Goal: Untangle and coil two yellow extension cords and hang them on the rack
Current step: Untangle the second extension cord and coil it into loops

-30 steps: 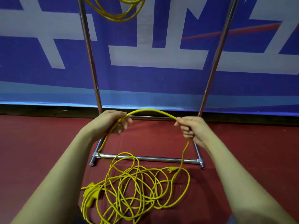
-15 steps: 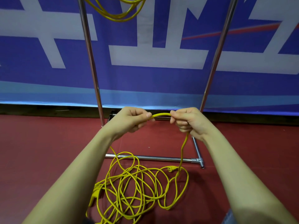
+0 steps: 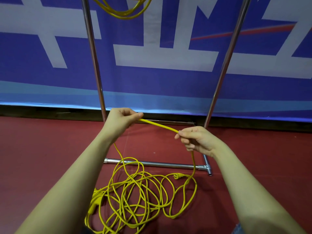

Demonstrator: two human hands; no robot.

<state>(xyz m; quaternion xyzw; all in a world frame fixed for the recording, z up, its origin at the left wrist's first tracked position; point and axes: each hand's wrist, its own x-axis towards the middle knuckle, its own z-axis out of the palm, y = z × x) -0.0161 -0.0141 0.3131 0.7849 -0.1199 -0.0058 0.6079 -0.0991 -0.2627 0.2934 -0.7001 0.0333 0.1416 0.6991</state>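
Head view looks down past two bare forearms at a chrome rack [image 3: 94, 65] standing on a dark red floor [image 3: 33, 149], with a blue and white banner [image 3: 160, 81] stretched behind it. Both hands are raised above the floor, set a little apart, with a short straight run of yellow extension cord [image 3: 158, 126] spanning the gap between them. The left hand [image 3: 120, 119] sits higher and nearer the rack's left upright, its thumb and fingers curled closed round the cord. The right hand [image 3: 196, 141] is lower and nearer, pinching the cord at its fingertips, the other fingers folded under.

From each hand the cord drops away to the floor: one strand hangs from below the left wrist, another falls straight down from the right palm past the rack's near base bar [image 3: 152, 163]. Both strands run into a loose tangle [image 3: 138, 200] of overlapping loops lying on the floor just in front of that bar, between the two forearms. A yellow plug [image 3: 177, 176] lies at the right side of the tangle, prongs pointing left, and a chunkier yellow socket end [image 3: 96, 198] shows at the tangle's left edge, partly hidden by the left forearm.

Up at the top edge, a second yellow cord [image 3: 125, 12] hangs in gathered loops between the rack's two uprights; what it hangs from is cut off.
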